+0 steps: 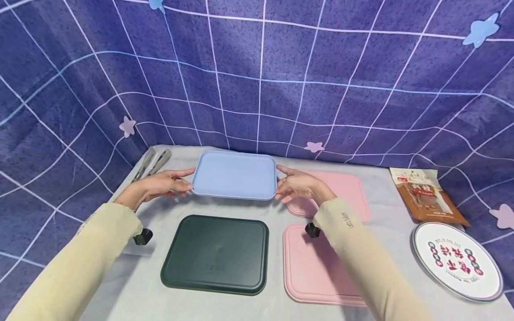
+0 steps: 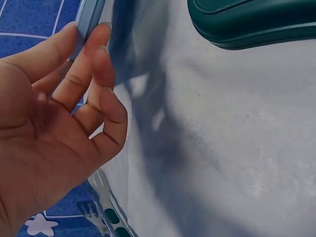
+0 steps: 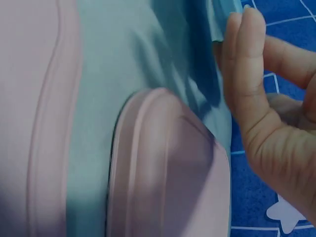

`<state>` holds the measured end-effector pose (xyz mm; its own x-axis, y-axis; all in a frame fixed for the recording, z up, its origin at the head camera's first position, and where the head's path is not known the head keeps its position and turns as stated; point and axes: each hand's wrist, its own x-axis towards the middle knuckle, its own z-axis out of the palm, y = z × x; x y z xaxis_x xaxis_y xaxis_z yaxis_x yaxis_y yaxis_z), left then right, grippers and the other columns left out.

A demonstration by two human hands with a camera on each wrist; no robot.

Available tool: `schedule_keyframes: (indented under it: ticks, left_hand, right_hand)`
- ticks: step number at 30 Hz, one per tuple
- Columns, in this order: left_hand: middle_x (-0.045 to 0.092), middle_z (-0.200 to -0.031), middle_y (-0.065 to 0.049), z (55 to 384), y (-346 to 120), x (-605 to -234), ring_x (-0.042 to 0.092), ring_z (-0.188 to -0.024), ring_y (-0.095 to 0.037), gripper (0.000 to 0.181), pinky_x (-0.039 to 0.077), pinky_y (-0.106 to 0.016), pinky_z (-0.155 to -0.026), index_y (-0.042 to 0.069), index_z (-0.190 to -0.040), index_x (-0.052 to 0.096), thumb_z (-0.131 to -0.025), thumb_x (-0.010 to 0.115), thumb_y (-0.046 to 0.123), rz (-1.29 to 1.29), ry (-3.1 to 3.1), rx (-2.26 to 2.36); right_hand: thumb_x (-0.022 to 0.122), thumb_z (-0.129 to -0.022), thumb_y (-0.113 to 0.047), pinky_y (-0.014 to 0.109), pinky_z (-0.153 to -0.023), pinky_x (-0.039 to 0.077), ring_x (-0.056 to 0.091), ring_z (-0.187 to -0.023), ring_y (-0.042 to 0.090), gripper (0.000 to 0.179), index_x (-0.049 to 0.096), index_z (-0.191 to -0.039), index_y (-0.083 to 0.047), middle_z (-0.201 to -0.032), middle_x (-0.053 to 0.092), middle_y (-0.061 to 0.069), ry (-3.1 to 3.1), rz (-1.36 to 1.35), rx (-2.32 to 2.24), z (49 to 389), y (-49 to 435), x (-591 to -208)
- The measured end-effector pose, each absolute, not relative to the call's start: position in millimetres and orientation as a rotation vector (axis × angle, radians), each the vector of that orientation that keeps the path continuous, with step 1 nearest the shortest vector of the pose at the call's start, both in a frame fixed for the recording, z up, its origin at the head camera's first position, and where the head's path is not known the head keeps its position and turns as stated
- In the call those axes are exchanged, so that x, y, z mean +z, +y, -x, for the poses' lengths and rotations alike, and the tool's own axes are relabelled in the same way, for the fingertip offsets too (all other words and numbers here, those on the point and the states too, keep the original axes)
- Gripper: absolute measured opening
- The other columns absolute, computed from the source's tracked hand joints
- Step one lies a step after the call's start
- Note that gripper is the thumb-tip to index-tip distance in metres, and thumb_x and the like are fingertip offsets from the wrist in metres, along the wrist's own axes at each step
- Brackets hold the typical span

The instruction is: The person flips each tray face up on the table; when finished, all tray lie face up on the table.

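Observation:
A light blue rectangular tray (image 1: 234,174) is held between both hands near the back of the table, its shadow falling on the cloth below it. My left hand (image 1: 160,185) pinches its left edge, thumb and fingers on the rim; in the left wrist view the left hand (image 2: 64,98) grips the tray's corner (image 2: 89,22). On the opposite side my right hand (image 1: 299,185) holds the right edge, and the right wrist view shows the right hand (image 3: 256,89) with fingers extended along the rim. A dark green tray (image 1: 217,254) lies flat in front of the blue one.
Two pink trays, a front one (image 1: 305,267) and a back one (image 1: 345,191), lie beneath and beside the right arm. Metal utensils (image 1: 160,161) with forked ends lie at the back left. A brown food packet (image 1: 427,196) and a round white lettered plate (image 1: 453,263) occupy the right side.

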<state>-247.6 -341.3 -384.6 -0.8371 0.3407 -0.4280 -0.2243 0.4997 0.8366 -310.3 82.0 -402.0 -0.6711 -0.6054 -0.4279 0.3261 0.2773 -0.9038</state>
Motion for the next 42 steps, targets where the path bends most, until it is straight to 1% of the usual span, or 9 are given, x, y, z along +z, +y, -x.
schedule_keyframes:
  ticks: [3, 5, 9, 14, 18, 22, 25, 29, 42]
  left_hand:
    - [0.070, -0.108, 0.003, 248.2, -340.3, -384.9, 0.061, -0.097, -0.019, 0.077, 0.049, -0.040, -0.086, 0.014, -0.162, 0.016, -0.100, 0.060, 0.022, -0.098, 2.207, 1.296]
    - [0.070, -0.108, 0.004, 249.3, -339.5, -386.6, 0.062, -0.097, -0.019, 0.077, 0.050, -0.037, -0.084, 0.013, -0.162, 0.017, -0.100, 0.061, 0.024, -0.084, 2.214, 1.270]
    - [0.072, -0.104, 0.006, 250.2, -338.6, -392.0, 0.063, -0.091, -0.016, 0.075, 0.050, -0.030, -0.076, 0.011, -0.161, 0.020, -0.100, 0.061, 0.025, -0.042, 2.224, 1.238]
    - [0.070, -0.095, 0.009, 249.4, -339.6, -401.0, 0.062, -0.083, -0.011, 0.073, 0.046, -0.025, -0.068, 0.010, -0.161, 0.020, -0.100, 0.060, 0.022, -0.010, 2.234, 1.260]
    - [0.068, -0.090, 0.011, 249.0, -337.2, -406.0, 0.063, -0.081, -0.009, 0.076, 0.045, -0.024, -0.066, 0.010, -0.160, 0.019, -0.099, 0.062, 0.021, 0.015, 2.239, 1.255]
    - [0.072, -0.087, 0.012, 249.0, -334.9, -408.4, 0.063, -0.077, -0.006, 0.077, 0.046, -0.024, -0.065, 0.011, -0.161, 0.018, -0.098, 0.063, 0.020, 0.045, 2.234, 1.251]
    - [0.074, -0.086, 0.011, 248.6, -332.9, -408.8, 0.062, -0.073, -0.005, 0.078, 0.045, -0.023, -0.062, 0.010, -0.161, 0.016, -0.099, 0.062, 0.018, 0.050, 2.232, 1.244]
    - [0.074, -0.085, 0.011, 248.9, -330.4, -408.4, 0.061, -0.071, -0.004, 0.077, 0.043, -0.022, -0.059, 0.009, -0.161, 0.015, -0.099, 0.061, 0.016, 0.054, 2.240, 1.236]
    - [0.074, -0.085, 0.012, 248.9, -331.3, -411.8, 0.062, -0.071, -0.003, 0.077, 0.043, -0.023, -0.060, 0.010, -0.161, 0.015, -0.099, 0.061, 0.018, 0.066, 2.255, 1.225]
  right_hand:
    - [0.053, -0.090, 0.012, 0.028, -0.066, 0.060, 0.069, -0.077, 0.018, 0.099, -0.006, -0.163, -0.021, -0.091, 0.060, 0.010, 1.773, 0.192, -1.473, 310.5, 76.8, -403.5]
    - [0.052, -0.090, 0.013, 0.027, -0.066, 0.059, 0.069, -0.075, 0.018, 0.099, -0.008, -0.162, -0.020, -0.088, 0.062, 0.011, 1.765, 0.150, -1.460, 310.1, 73.5, -404.6]
    - [0.051, -0.092, 0.013, 0.027, -0.066, 0.059, 0.068, -0.072, 0.018, 0.099, -0.011, -0.162, -0.019, -0.083, 0.063, 0.013, 1.752, 0.098, -1.432, 308.0, 65.5, -407.4]
    - [0.052, -0.092, 0.012, 0.027, -0.065, 0.060, 0.068, -0.072, 0.019, 0.099, -0.009, -0.162, -0.022, -0.082, 0.063, 0.016, 1.780, 0.048, -1.430, 305.7, 57.9, -409.1]
    - [0.053, -0.091, 0.012, 0.028, -0.065, 0.060, 0.067, -0.071, 0.019, 0.101, -0.008, -0.162, -0.025, -0.082, 0.064, 0.016, 1.818, 0.022, -1.401, 303.6, 55.3, -409.4]
    - [0.054, -0.090, 0.012, 0.029, -0.065, 0.060, 0.067, -0.070, 0.019, 0.102, -0.008, -0.162, -0.025, -0.082, 0.064, 0.016, 1.856, 0.027, -1.374, 302.2, 54.0, -410.9]
    - [0.054, -0.090, 0.012, 0.030, -0.065, 0.060, 0.066, -0.068, 0.018, 0.103, -0.008, -0.162, -0.026, -0.083, 0.063, 0.015, 1.865, 0.031, -1.362, 301.9, 53.5, -412.9]
    - [0.055, -0.089, 0.012, 0.030, -0.064, 0.060, 0.066, -0.066, 0.018, 0.104, -0.009, -0.162, -0.026, -0.083, 0.061, 0.014, 1.873, 0.019, -1.350, 301.4, 52.7, -414.2]
    - [0.055, -0.091, 0.010, 0.032, -0.064, 0.060, 0.065, -0.065, 0.018, 0.103, -0.010, -0.161, -0.027, -0.082, 0.061, 0.014, 1.873, 0.017, -1.340, 300.2, 50.7, -416.1]
